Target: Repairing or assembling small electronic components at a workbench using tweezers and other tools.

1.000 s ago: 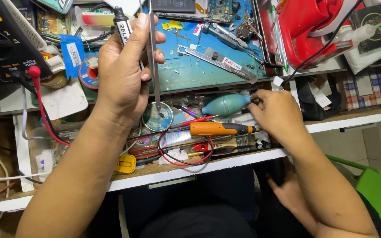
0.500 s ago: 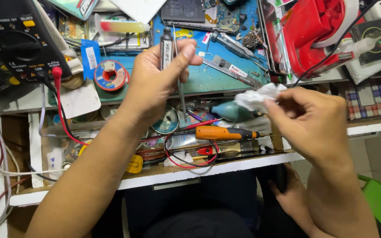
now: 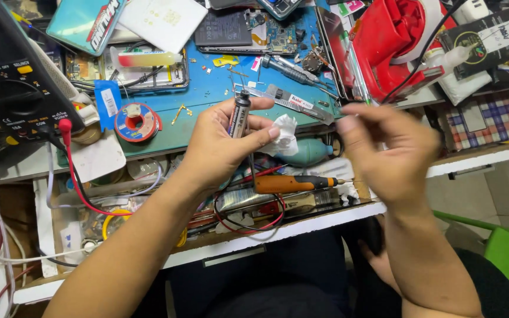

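Pinching a slim tube (image 3: 240, 115) and white tissue (image 3: 284, 134), the left hand (image 3: 219, 147) risks dropping either; the blurred right hand (image 3: 390, 153), loosely curled, holds nothing visible.

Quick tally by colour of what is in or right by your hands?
Black and silver pen-shaped tool, in left hand: 1
White crumpled tissue, at left fingertips: 1
Orange-handled screwdriver, below the hands: 1
Teal rubber blower bulb: 1
Right hand: blurred
Total: 4
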